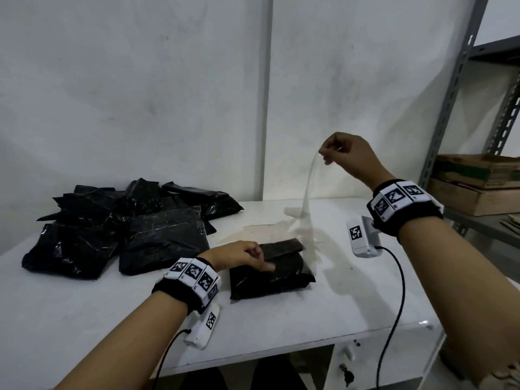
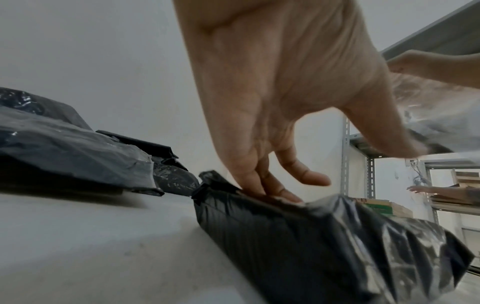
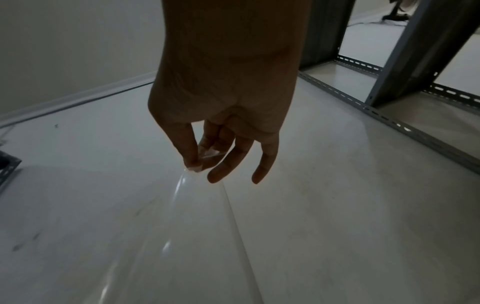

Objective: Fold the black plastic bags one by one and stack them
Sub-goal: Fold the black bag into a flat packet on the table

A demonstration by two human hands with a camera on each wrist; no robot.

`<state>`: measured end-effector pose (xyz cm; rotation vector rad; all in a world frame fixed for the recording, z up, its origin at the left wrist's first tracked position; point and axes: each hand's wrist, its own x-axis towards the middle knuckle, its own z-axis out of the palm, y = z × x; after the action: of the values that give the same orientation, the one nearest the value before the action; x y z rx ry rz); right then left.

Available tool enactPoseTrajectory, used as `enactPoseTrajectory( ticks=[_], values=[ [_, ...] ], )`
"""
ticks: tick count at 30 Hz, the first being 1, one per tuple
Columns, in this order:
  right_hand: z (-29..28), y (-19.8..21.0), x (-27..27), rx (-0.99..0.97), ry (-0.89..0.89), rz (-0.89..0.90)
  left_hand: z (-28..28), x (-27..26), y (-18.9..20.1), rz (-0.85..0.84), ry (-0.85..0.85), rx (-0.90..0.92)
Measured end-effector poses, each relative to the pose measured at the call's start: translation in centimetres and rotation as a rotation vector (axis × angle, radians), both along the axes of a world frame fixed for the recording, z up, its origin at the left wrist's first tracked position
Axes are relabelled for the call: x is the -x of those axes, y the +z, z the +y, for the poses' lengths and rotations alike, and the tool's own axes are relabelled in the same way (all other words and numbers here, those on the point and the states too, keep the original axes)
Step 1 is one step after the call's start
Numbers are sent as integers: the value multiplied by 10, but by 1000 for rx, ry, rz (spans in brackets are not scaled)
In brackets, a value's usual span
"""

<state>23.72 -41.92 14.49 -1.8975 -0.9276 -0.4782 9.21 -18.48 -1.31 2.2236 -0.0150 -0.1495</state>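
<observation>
A folded black bag (image 1: 271, 273) lies near the front middle of the white table (image 1: 84, 319). The left hand (image 1: 239, 256) rests on its top, fingers (image 2: 262, 185) pressing the fold while the thumb stays clear. A clear plastic sheet (image 1: 308, 204) rises from the bag's right edge to the right hand (image 1: 346, 153), raised well above the table, which pinches the sheet's top corner between thumb and fingertips (image 3: 193, 158). A heap of black bags (image 1: 121, 223) lies at the back left.

Left hand (image 1: 239, 256) presses the folded black bag (image 1: 271, 273); right hand (image 1: 347, 153) pinches a clear strip (image 1: 308, 198).
</observation>
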Motion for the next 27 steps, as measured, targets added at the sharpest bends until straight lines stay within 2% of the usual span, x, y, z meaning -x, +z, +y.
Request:
enactPoseTrajectory(
  ticks=[3, 7, 12, 19, 22, 25, 26, 27],
  values=[
    [2, 0, -2, 22, -9, 6, -2, -3, -1, -94, 79, 81],
    [8, 2, -1, 58, -21, -7, 2, -4, -3, -149, 31, -96],
    [18, 0, 3, 78, -3, 9, 3, -7, -3, -203, 26, -225],
    [31, -2, 10, 79, 10, 25, 0, -12, -5, -264, 91, -264],
    [35, -1, 12, 80, 10, 31, 1, -13, -7, -290, 116, -234],
    [39, 0, 14, 77, 15, 32, -1, -16, -6, -399, 188, -204],
    [40, 1, 14, 75, 15, 30, -4, -16, -3, -432, 231, -104],
    [41, 1, 15, 73, 15, 29, -8, -15, 1, -436, 271, 87]
  ],
)
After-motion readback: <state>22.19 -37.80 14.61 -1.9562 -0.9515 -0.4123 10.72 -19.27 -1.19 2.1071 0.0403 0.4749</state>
